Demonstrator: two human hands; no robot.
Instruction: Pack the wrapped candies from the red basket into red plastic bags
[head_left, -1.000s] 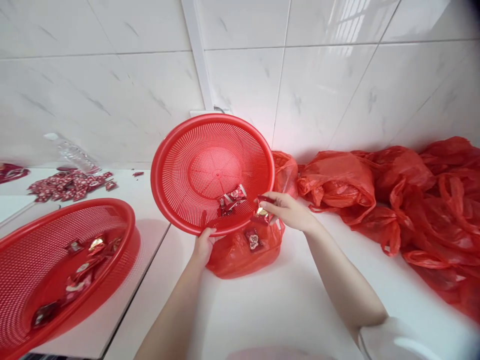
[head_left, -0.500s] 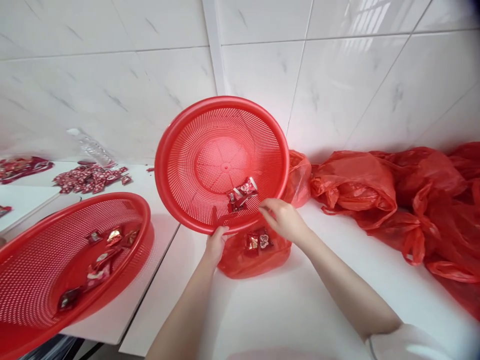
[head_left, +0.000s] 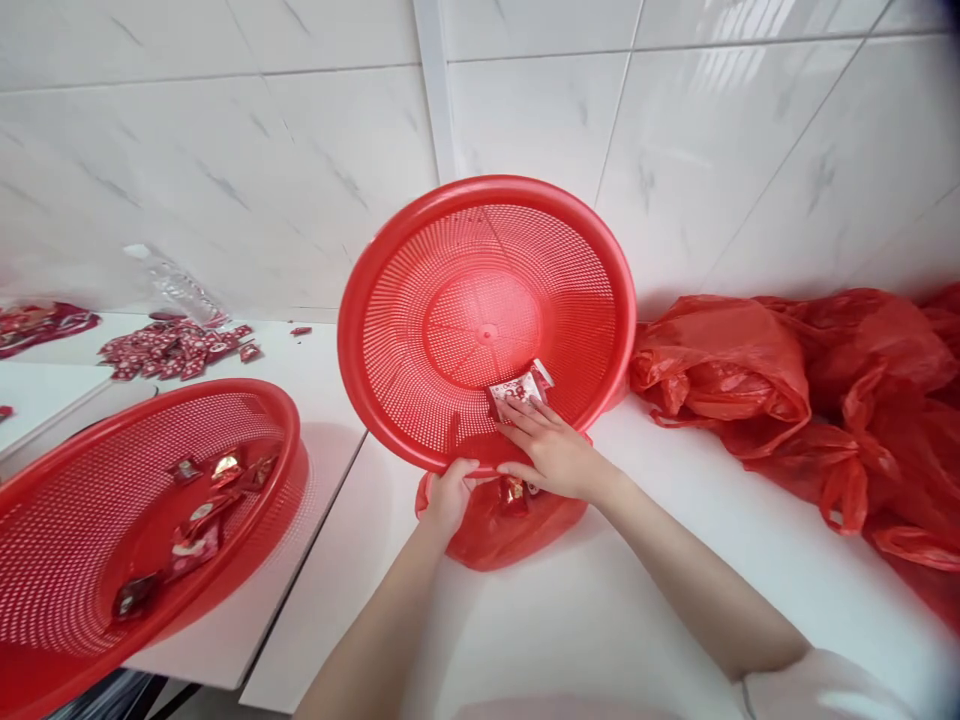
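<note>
A red plastic mesh basket (head_left: 486, 190) is tilted toward me, its lower rim over a red plastic bag (head_left: 499, 540). My left hand (head_left: 450, 495) is closed on that lower rim, thumb on top; its other fingers are hidden below. Inside the basket, my right hand (head_left: 553, 450) lies with fingers stretched out over a few small wrapped packets (head_left: 517, 388), touching them. Its thumb is near the rim. More wrapped pieces (head_left: 514, 495) show in the mouth of the bag, partly covered by the rim and my right hand.
On the left, a second red basket (head_left: 289, 410) holds several wrapped pieces. Behind it are a pile of small red packets (head_left: 169, 348) and a clear plastic bottle (head_left: 180, 285). Several red plastic bags (head_left: 727, 360) line the right side by the tiled wall (head_left: 540, 120).
The basket has shifted right in view. My right hand has moved from beside the rim into the basket, its fingers now spread over the packets. My left hand keeps its hold.
</note>
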